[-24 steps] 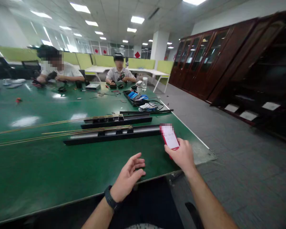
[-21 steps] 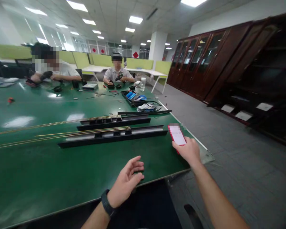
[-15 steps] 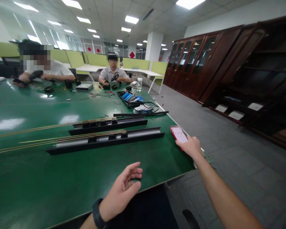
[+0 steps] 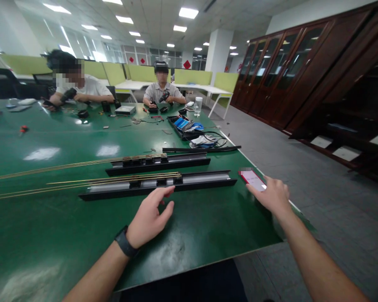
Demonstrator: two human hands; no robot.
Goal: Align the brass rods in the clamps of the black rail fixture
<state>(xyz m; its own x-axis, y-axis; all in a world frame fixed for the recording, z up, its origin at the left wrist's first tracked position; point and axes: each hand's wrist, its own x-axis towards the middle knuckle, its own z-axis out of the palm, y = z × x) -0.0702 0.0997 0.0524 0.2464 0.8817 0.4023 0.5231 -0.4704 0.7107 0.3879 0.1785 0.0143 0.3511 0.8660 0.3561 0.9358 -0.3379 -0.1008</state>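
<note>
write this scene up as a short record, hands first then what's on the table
left hand: open, nearest the near black channel; contact unclear
right hand: thumb and fingers gripping the red-edged phone, screen up
left wrist: dark band
surface: green table
channels: near one, plus far black channel, roughly parallel
rods: golden rods over both, running out of view at left
farther back: black tray with blue items; clear cup
people: two across the table

Red-cased phone point(image 4: 253, 180), face up near the right edge of the table point(image 4: 208, 226). Long black channel point(image 4: 192, 184), silver inside, lies leftward.
</note>
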